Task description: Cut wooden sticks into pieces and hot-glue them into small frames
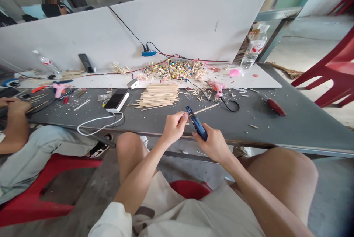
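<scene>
My right hand (214,142) is wrapped round a dark blue hand tool (197,124), whose tip points up and to the left. My left hand (174,125) pinches one end of a thin wooden stick (207,109) beside the tool's tip. The stick passes by the jaws and slants up to the right above the grey table (235,126). Behind my hands lies a row of wooden sticks (159,95). Further back is a heap of short sticks with coloured ball ends (177,70).
A pink glue gun (217,87) and a red-handled tool (276,107) lie to the right. Left of the sticks is a white device with a dark screen (117,100), cabled. Another person's hands (16,106) are at far left. Bottles stand near the white board (177,27).
</scene>
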A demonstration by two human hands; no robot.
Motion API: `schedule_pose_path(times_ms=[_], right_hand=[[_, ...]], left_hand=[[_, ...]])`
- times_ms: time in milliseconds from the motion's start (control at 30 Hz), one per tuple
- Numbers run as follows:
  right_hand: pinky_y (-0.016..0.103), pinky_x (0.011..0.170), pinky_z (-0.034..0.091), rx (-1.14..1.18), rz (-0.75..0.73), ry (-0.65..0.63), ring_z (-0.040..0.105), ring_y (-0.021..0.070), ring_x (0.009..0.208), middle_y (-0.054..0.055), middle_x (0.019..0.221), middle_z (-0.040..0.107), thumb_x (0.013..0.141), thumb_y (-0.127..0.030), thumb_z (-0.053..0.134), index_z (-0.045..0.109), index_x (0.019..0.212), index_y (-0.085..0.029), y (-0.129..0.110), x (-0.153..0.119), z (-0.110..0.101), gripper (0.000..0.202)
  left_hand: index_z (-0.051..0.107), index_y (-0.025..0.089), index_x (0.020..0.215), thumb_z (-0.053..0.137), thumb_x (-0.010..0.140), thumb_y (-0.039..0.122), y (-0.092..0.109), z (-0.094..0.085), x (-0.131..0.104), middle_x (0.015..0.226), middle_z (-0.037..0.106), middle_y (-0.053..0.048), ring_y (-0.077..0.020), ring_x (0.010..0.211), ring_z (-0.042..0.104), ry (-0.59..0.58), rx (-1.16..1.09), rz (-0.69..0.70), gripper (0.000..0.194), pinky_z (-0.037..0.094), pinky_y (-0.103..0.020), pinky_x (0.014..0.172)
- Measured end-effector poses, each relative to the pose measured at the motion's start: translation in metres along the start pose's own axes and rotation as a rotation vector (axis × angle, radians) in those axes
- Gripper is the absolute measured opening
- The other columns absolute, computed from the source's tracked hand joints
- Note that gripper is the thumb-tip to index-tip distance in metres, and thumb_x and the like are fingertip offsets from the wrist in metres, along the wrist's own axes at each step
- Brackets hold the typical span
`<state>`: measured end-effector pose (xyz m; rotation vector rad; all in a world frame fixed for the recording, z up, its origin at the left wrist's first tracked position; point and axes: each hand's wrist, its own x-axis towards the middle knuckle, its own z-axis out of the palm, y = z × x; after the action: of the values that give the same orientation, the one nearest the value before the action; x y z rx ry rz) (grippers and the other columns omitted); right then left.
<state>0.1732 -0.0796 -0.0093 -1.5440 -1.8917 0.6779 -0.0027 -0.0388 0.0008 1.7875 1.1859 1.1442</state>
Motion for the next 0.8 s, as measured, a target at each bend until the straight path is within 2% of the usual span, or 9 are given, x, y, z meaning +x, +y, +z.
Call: schedule_pose_path(times_ms=[267,500,800], right_hand=[[0.026,0.055,0.032,0.008,0.0,-0.006,0.048,0.0159,0.053,-0.001,0.06,0.056,0.087,-0.04,0.053,0.055,0.084,-0.023,-0.0002,-0.0004,-0.0001,0.018],[0.026,0.056,0.032,-0.006,0.0,-0.007,0.048,0.0158,0.053,-0.001,0.061,0.057,0.087,-0.041,0.054,0.054,0.084,-0.022,-0.0006,-0.0004,0.0003,0.019],[0.026,0.057,0.033,-0.002,-0.009,-0.001,0.051,0.0172,0.055,0.0,0.062,0.058,0.087,-0.041,0.054,0.055,0.085,-0.023,-0.0004,-0.0014,0.0004,0.018]], left_hand=[[0.059,0.016,0.073,0.048,0.096,0.051,0.0076,-0.0024,0.0006,0.049,0.047,0.002,-0.0104,0.046,0.043,0.034,0.007,0.074,0.042,0.029,-0.023,0.048],[0.063,0.015,0.083,0.052,0.095,0.045,0.0042,-0.0021,-0.0001,0.053,0.05,0.002,-0.0106,0.047,0.044,0.052,-0.001,0.08,0.034,0.03,-0.023,0.048],[0.063,0.015,0.08,0.054,0.094,0.044,0.0025,0.0001,0.0003,0.057,0.054,0.001,-0.0096,0.05,0.041,0.09,0.037,0.107,0.034,0.029,-0.022,0.05]])
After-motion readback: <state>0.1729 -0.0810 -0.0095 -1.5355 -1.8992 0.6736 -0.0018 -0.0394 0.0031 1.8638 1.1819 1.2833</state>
